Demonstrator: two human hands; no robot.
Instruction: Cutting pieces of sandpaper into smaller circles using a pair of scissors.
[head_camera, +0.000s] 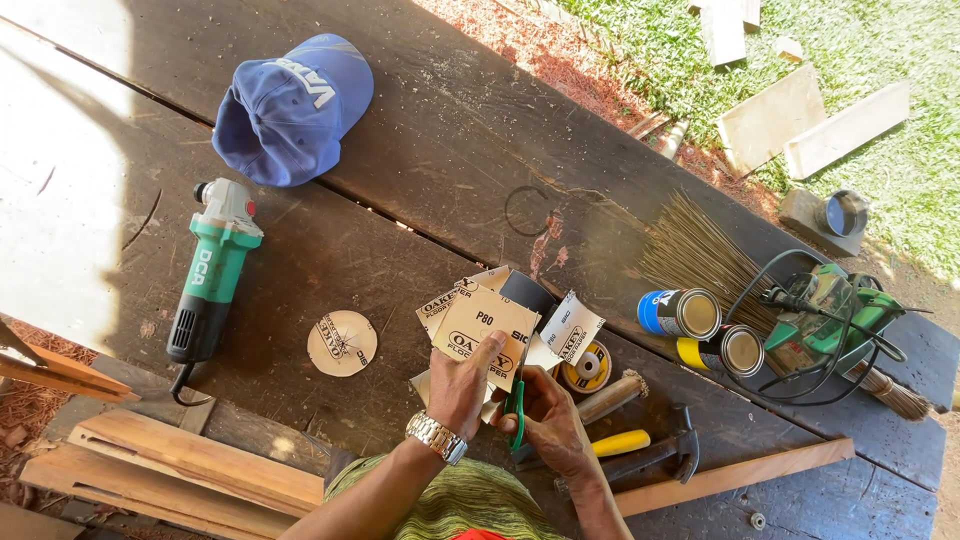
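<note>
My left hand (463, 385), with a metal watch on the wrist, holds a tan sheet of sandpaper (480, 325) above the dark wooden table (440, 130). My right hand (548, 420) grips green-handled scissors (516, 412) at the sheet's lower edge. More sandpaper pieces (566, 330), tan-backed and one dark, fan out just behind. A round sandpaper disc (342, 343) lies on the table to the left.
A green angle grinder (212, 275) and a blue cap (292, 108) lie at left. Two cans (700, 330), a straw broom (700, 250), a green power tool with cable (825, 325), a hammer (660, 455), a yellow-handled tool (620, 442) and wood slats (180, 465) surround my hands.
</note>
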